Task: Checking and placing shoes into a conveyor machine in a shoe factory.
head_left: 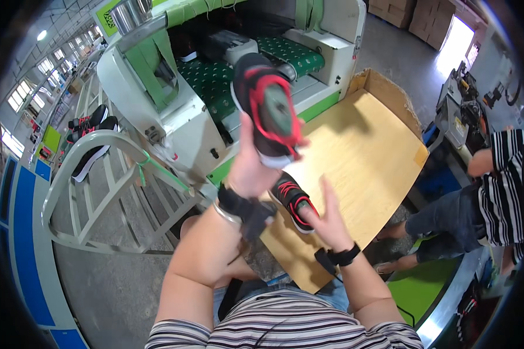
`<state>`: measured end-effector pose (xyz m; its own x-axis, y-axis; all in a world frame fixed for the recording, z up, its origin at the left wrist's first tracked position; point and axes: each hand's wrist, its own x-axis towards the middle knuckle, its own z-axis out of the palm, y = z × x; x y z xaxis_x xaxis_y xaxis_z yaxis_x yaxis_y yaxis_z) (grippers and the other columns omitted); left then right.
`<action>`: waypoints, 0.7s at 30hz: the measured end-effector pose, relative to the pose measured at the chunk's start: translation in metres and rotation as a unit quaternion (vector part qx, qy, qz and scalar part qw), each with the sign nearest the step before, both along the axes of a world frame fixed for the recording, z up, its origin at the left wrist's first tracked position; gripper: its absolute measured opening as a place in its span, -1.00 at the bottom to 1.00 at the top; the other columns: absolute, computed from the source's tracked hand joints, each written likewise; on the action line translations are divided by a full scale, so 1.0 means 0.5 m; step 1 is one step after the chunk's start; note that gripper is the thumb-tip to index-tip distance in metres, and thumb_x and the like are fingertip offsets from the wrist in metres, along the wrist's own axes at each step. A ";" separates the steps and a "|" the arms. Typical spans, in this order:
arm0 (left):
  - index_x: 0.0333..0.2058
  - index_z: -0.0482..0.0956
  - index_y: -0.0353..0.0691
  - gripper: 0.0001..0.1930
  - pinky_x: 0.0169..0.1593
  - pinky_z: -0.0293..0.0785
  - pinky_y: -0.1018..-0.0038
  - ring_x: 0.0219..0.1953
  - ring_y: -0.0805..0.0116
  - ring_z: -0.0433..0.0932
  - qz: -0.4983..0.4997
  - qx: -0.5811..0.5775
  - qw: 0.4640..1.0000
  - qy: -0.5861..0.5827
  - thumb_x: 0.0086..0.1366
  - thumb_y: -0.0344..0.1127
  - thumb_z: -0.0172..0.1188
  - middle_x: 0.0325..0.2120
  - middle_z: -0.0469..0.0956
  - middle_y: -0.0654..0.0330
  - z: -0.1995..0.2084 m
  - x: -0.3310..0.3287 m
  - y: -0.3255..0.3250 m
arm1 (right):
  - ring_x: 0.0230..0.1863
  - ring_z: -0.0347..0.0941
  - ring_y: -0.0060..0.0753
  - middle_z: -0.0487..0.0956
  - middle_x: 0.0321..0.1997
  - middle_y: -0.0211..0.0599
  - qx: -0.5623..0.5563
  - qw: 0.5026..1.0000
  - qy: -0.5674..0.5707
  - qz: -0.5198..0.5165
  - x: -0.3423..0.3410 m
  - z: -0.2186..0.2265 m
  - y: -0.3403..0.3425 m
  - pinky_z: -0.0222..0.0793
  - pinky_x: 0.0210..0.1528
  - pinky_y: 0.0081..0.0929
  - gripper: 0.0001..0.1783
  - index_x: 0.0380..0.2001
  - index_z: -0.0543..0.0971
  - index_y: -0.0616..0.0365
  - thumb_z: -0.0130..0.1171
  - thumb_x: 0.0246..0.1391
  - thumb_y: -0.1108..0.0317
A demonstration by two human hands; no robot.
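Black and red with a white sole edge, a shoe (268, 107) is raised in the person's left grip (256, 166), which is closed around its lower end, the opening facing up toward the wearer. Below and right of that grip, a second shoe (293, 200) in the same colours lies on a pale wooden surface (361, 157). The right grip (327, 224) is open, fingers spread, its thumb over the second shoe's near end; whether it touches cannot be told. Beyond the left grip is a white machine (183, 136) with a studded green belt (209, 87). For good handling, the left grip seems best firm on the sole's sides, clear of the machine, and the right best lifting without squashing the collar
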<state>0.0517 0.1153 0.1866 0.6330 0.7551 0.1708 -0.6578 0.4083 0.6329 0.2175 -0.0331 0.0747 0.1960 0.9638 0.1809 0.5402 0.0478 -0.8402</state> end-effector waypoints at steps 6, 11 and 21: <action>0.18 0.38 -0.35 -0.10 0.23 0.45 0.04 0.13 -0.13 0.49 0.149 -0.150 0.974 -0.085 0.32 0.47 -0.11 0.09 0.48 -0.18 -0.055 -0.036 0.221 | 0.32 0.31 0.15 0.37 0.32 0.18 -0.002 1.000 -0.014 0.007 -0.041 -0.092 -0.016 0.25 0.35 -0.19 -0.16 0.34 0.25 0.28 0.38 0.01 0.38; 0.27 0.25 -0.37 -0.23 0.35 0.30 0.10 0.31 -0.10 0.33 0.135 -0.139 0.980 -0.039 0.45 0.28 -0.14 0.23 0.34 -0.20 -0.073 -0.044 0.205 | 0.26 0.42 -0.01 0.46 0.24 0.13 -0.018 0.999 0.033 -0.015 -0.030 -0.098 -0.010 0.32 0.28 -0.31 -0.15 0.38 0.23 0.26 0.36 0.08 0.32; 0.35 0.17 -0.36 -0.23 0.36 0.20 0.15 0.33 0.02 0.32 0.121 0.054 0.929 0.347 0.46 0.21 -0.08 0.32 0.29 -0.09 -0.191 -0.083 0.107 | 0.15 0.45 -0.42 0.53 0.14 -0.23 -0.033 0.923 0.364 -0.121 0.017 -0.097 0.023 0.33 0.26 -0.44 -0.34 0.28 0.38 0.30 0.33 0.15 0.35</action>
